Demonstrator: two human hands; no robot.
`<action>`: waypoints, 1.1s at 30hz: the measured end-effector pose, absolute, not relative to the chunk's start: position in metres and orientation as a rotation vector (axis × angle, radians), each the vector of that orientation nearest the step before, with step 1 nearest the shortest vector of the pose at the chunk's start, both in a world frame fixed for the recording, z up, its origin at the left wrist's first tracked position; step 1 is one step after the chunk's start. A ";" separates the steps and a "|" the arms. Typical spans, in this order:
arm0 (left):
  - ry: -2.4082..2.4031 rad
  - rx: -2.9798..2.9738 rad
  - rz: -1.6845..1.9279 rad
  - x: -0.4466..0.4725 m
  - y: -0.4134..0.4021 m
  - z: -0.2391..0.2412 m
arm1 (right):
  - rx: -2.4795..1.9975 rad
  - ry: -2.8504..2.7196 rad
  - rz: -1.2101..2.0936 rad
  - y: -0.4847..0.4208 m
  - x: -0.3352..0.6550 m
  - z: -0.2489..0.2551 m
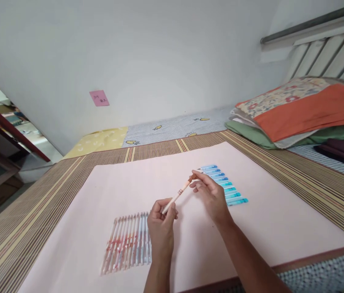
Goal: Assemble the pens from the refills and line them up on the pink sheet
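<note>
A marker (175, 198) with a pale barrel and a brown end is held slanted above the pink sheet (135, 183). My left hand (163, 221) is closed around its lower pale end. At the upper brown end, my right hand (210, 195) pinches with its fingertips. Beyond my right hand lies a row of blue and teal markers (233, 195), partly hidden by that hand. Left of my left hand, a row of several slim clear pens (126, 244) with reddish and bluish parts lies side by side; my wrist covers its right edge.
The sheet lies on a striped mat (65, 183). Folded bedding (309, 110) in orange, floral and green is stacked at the right, near a radiator (333, 53). A pink note (99, 98) is stuck on the white wall behind. A doorway (22, 122) opens at the left.
</note>
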State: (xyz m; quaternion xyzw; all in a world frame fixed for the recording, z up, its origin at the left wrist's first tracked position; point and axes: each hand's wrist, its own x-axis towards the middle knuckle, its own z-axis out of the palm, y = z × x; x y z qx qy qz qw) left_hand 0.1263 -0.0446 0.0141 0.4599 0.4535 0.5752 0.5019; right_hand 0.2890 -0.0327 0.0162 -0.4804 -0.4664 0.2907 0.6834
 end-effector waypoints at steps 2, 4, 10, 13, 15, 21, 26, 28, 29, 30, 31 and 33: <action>1.083 1.082 1.389 0.128 -0.045 0.015 | -1.081 -1.042 0.664 -0.033 0.290 0.016; 1.077 1.058 1.388 0.130 -0.045 0.016 | -1.091 -1.032 0.673 -0.033 0.290 0.016; 1.026 0.991 1.397 0.127 -0.044 0.015 | -1.100 -1.035 0.691 -0.032 0.296 0.014; 1.007 0.937 1.399 0.125 -0.042 0.012 | -1.100 -1.035 0.700 -0.032 0.296 0.014; 0.991 0.906 1.406 0.126 -0.042 0.009 | -1.098 -1.019 0.715 -0.033 0.292 0.014; 0.985 0.857 1.457 0.128 -0.043 0.008 | -1.048 -0.929 0.831 -0.035 0.272 0.015; 0.991 0.828 1.465 0.120 -0.040 0.010 | -1.032 -0.964 0.863 -0.034 0.269 0.012; 0.964 0.811 1.452 0.117 -0.037 0.008 | -1.036 -0.985 0.845 -0.033 0.273 0.009; 0.949 0.805 1.444 0.116 -0.035 0.007 | -1.039 -0.996 0.835 -0.033 0.276 0.008; 0.936 0.798 1.439 0.114 -0.034 0.005 | -1.045 -1.006 0.823 -0.032 0.278 0.008; 0.928 0.792 1.439 0.113 -0.033 0.004 | -1.055 -1.017 0.805 -0.032 0.281 0.007; 0.925 0.790 1.433 0.112 -0.031 0.004 | -1.100 -1.066 0.720 -0.033 0.287 0.009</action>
